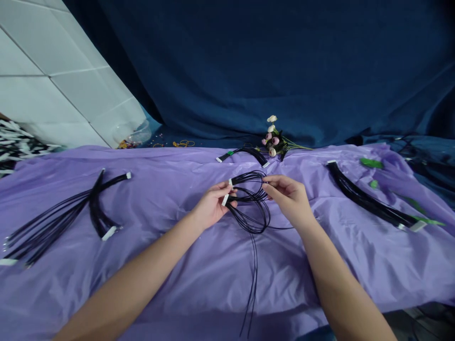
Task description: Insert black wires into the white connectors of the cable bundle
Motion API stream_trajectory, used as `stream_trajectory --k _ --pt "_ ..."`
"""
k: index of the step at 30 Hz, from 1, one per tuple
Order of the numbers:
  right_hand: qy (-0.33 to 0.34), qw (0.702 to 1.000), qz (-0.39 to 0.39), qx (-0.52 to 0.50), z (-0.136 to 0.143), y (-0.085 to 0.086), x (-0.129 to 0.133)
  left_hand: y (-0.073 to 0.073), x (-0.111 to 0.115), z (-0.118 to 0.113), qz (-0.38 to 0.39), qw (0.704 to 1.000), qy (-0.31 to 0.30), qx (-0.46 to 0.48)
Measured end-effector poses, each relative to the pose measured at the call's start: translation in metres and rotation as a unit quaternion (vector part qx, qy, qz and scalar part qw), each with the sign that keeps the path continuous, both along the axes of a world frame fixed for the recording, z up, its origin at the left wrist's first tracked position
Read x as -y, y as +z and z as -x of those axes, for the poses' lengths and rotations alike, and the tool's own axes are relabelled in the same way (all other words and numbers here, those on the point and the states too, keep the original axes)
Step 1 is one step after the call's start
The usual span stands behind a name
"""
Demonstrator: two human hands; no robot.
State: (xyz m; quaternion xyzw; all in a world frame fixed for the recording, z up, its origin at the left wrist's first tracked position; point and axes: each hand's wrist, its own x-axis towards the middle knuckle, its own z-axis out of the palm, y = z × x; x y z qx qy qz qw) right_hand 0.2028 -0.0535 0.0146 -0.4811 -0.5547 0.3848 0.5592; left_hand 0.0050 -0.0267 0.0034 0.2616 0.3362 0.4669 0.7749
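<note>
Between my hands, above the purple cloth [177, 284], is a looped black wire harness [254, 222] with white connectors at its left side. My left hand [213, 203] is closed around the connector end, near the upper white connector [230, 182] and the lower white connector [225, 200]. My right hand [289, 196] pinches the wires at the right of the upper loop with thumb and forefinger. Two or so loose wire ends [253, 284] hang down toward me, and another strand runs right beneath my right hand. The exact wire in the right fingertips is too small to make out.
Black wire bundles with white connectors lie at the left [67, 213], the right [366, 196] and the back [249, 151]. Artificial flowers [272, 139] lie at the back edge. Behind hangs a dark blue curtain [266, 61]; a clear plastic container [133, 132] stands back left.
</note>
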Motion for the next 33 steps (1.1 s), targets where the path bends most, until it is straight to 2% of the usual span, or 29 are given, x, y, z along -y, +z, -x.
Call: stream_trajectory --k 3,6,9,11,13,15,19,22,25,27,29,31,33 --pt "-0.009 0.999 -0.034 -0.012 -0.001 0.0 0.001 0.002 -0.002 0.001 0.022 0.999 0.02 0.03" --pt "-0.065 0.986 -0.154 0.028 0.002 0.002 0.007 0.006 -0.002 0.002 0.044 0.997 0.039 0.055" --pt "-0.154 0.923 -0.323 0.145 0.006 0.004 0.016 0.01 -0.002 0.003 0.058 0.995 0.047 0.072" --pt "-0.125 0.902 -0.357 0.206 0.011 0.005 0.022 0.012 -0.001 0.003 0.069 0.993 0.052 0.075" --pt "-0.044 0.919 -0.313 0.234 0.018 0.004 0.026 0.012 -0.001 0.004 0.075 0.993 0.055 0.075" --pt "0.029 0.94 -0.237 0.242 0.024 0.002 0.027 0.011 0.0 0.004 0.063 0.994 0.05 0.078" --pt "0.111 0.962 -0.114 0.221 0.037 -0.006 0.027 0.01 0.002 0.004 0.025 0.994 0.042 0.093" --pt "0.161 0.977 -0.028 0.134 0.044 -0.009 0.028 0.01 0.004 0.005 0.001 0.995 0.031 0.096" --pt "0.213 0.976 0.047 0.024 0.049 -0.009 0.031 0.011 0.005 0.006 -0.023 0.994 0.014 0.109" --pt "0.222 0.973 0.061 -0.004 0.052 -0.009 0.033 0.012 0.007 0.006 -0.029 0.992 0.008 0.124" --pt "0.214 0.976 0.045 0.01 0.053 -0.009 0.034 0.013 0.007 0.005 -0.03 0.99 0.003 0.137" --pt "0.185 0.98 0.002 0.068 0.053 -0.01 0.035 0.014 0.008 0.004 -0.028 0.989 0.003 0.143" --pt "0.135 0.977 -0.074 0.148 0.053 -0.011 0.036 0.014 0.008 0.004 -0.026 0.99 0.007 0.14"
